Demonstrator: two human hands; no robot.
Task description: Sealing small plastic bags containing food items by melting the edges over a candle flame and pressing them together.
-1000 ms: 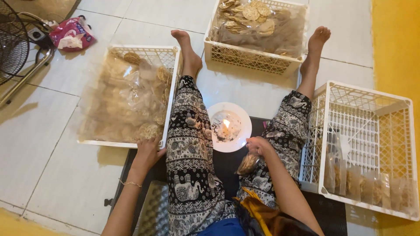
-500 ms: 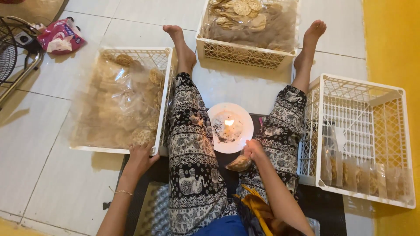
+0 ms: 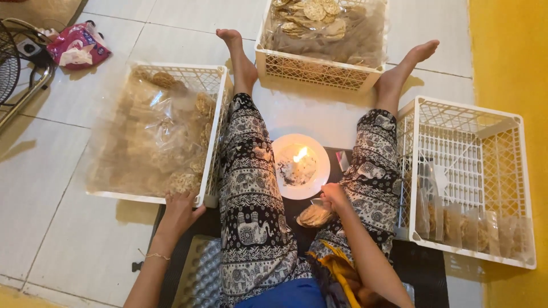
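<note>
The right hand (image 3: 334,197) pinches a bag of crackers (image 3: 314,215) just below the candle plate (image 3: 301,166); a few sealed packs (image 3: 468,228) stand in the right crate (image 3: 516,188), far more loose crackers fill the left crate (image 3: 212,142), where the left hand (image 3: 180,211) grips the rim.

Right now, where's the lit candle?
Head view, centre: the candle stands on a white plate on the floor between the person's legs, just ahead of the right hand.

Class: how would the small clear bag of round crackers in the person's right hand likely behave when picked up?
The bag of crackers looks thin and clear, so it is probably light and floppy. The flat discs inside seem brittle and may crack if the right hand squeezes. The film could be slippery.
</note>
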